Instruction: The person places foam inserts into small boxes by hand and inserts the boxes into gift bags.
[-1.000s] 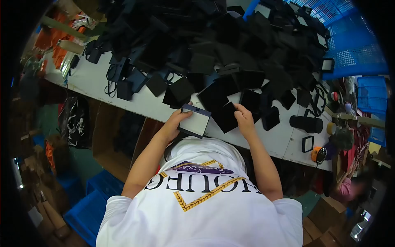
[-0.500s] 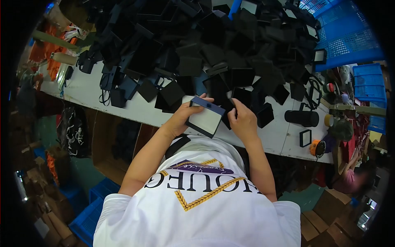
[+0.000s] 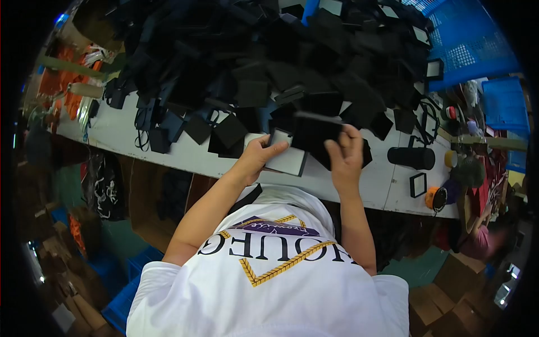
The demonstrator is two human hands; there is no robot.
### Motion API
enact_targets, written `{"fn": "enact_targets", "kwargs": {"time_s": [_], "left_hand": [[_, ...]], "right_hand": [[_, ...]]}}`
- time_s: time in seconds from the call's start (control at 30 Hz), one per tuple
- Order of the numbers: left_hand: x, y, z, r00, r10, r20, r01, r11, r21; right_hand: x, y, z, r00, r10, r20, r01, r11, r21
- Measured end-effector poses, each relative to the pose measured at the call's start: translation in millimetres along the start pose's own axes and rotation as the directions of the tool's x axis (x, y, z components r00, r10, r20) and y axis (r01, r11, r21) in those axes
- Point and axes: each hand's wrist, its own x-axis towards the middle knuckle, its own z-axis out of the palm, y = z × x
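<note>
My left hand grips a small dark box with a white inside, thumb over its near-left rim. A black square pad or lid, its exact kind unclear, is pinched in my right hand between thumb and fingers. It is tilted and overlaps the box's right side; whether the two touch I cannot tell. Beyond both hands lies a large heap of black and dark-blue boxes, several of them close to my fingers.
On the white table, a black cylinder, a small black frame and an orange roll stand at the right. A blue crate is at the far right. Cardboard boxes lie below the table.
My right hand has come up holding the black square piece, now beside the box. The box in my left hand has turned and shows its white inside from a different angle.
</note>
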Motion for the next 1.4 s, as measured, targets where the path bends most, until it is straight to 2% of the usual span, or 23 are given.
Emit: {"fn": "enact_targets", "kwargs": {"time_s": [0.07,0.17,0.27,0.3,0.33,0.37,0.43,0.47,0.6,0.7,0.73,0.83,0.87,0.9,0.97,1.03,1.1,1.13,1.17,1.23,1.33,1.37,1.4], "left_hand": [[3.4,-9.8,-5.7,0.994,0.025,0.107,-0.019,0.998,-0.058],[-0.8,-11.8,-7.6,0.977,0.067,0.202,-0.060,0.997,-0.043],[-3.7,-15.2,-5.7,0.965,0.023,0.263,-0.052,0.993,0.103],[-5.1,-20.3,-5.5,0.932,0.059,0.356,-0.090,0.993,0.071],[-6.9,-20.9,-10.0,0.908,-0.004,0.419,-0.010,0.999,0.033],[-8.4,-21.5,-12.0,0.875,-0.067,0.480,0.074,0.997,0.004],[-18.9,-12.0,1.4,0.899,-0.123,0.421,0.130,0.991,0.013],[-17.3,-11.3,6.4,0.920,-0.135,0.368,0.121,0.991,0.063],[-12.9,-10.4,25.5,0.963,-0.104,0.248,0.079,0.991,0.111],[-8.7,-13.2,32.5,0.957,-0.031,0.289,-0.008,0.991,0.134],[-13.4,-9.2,42.9,0.964,-0.048,0.263,0.013,0.991,0.131],[-10.9,-12.1,52.0,0.962,0.043,0.270,-0.114,0.961,0.254],[-10.2,-12.7,57.3,0.957,0.104,0.272,-0.193,0.927,0.322],[-9.5,-11.1,60.6,0.953,0.133,0.273,-0.244,0.869,0.430],[-1.4,-13.0,60.4,0.957,0.105,0.271,-0.219,0.871,0.439],[-0.1,-11.6,74.1,0.938,0.183,0.293,-0.306,0.835,0.457],[10.1,-9.5,71.8,0.967,0.174,0.187,-0.243,0.853,0.462],[13.1,-10.1,78.8,0.961,0.255,0.109,-0.277,0.890,0.363],[19.5,-9.0,82.8,0.934,0.358,-0.007,-0.329,0.864,0.380],[38.1,-11.8,71.3,0.861,0.499,-0.100,-0.442,0.831,0.339],[48.2,-6.4,70.8,0.818,0.556,-0.145,-0.492,0.808,0.323],[48.3,-5.5,72.6,0.834,0.537,-0.125,-0.473,0.813,0.338],[47.3,-4.2,74.5,0.847,0.520,-0.109,-0.456,0.818,0.351]], "right_hand": [[10.3,2.3,-2.5,0.979,-0.070,0.192,0.117,0.963,-0.242],[18.2,-13.1,-11.6,0.959,0.055,0.280,0.014,0.971,-0.237],[19.9,-31.4,-18.4,0.867,0.014,0.499,0.194,0.911,-0.363],[19.1,-35.1,-21.4,0.828,0.007,0.561,0.268,0.873,-0.406],[14.5,-31.4,-22.7,0.794,0.008,0.608,0.278,0.884,-0.375],[6.5,-33.6,-23.7,0.777,0.067,0.626,0.299,0.836,-0.460],[-8.2,-39.4,-17.6,0.775,0.149,0.614,0.288,0.782,-0.552],[-16.9,-43.2,-15.4,0.771,0.059,0.634,0.416,0.707,-0.572],[-28.0,-31.6,-22.9,0.797,-0.094,0.596,0.525,0.596,-0.608],[-33.0,-0.5,-29.0,0.951,-0.056,0.305,0.196,0.871,-0.450],[-36.5,4.1,-31.4,0.984,0.106,0.140,-0.062,0.956,-0.286],[-48.1,27.2,-27.4,0.980,0.187,-0.072,-0.194,0.975,-0.110],[-52.7,41.2,-25.6,0.959,0.255,-0.122,-0.268,0.958,-0.102],[-54.2,53.4,-22.6,0.961,0.226,-0.159,-0.246,0.962,-0.120],[-42.0,44.6,-38.6,0.854,0.521,0.010,-0.519,0.850,0.089],[-38.5,48.4,-50.4,0.912,0.407,-0.050,-0.405,0.913,0.049],[-38.3,45.0,-63.9,0.964,0.226,-0.139,-0.241,0.965,-0.101],[-35.7,53.4,-72.6,0.958,0.184,-0.218,-0.206,0.975,-0.084],[-33.6,56.2,-82.8,0.954,0.125,-0.274,-0.160,0.981,-0.109],[-28.6,48.0,-101.4,0.927,0.007,-0.375,-0.075,0.983,-0.166],[-38.9,44.8,-149.7,0.892,-0.185,-0.412,-0.050,0.866,-0.498],[-49.3,56.9,-177.8,0.854,-0.125,-0.506,-0.175,0.845,-0.504],[-55.0,74.6,-214.0,0.776,-0.236,-0.585,-0.242,0.745,-0.622]]}}
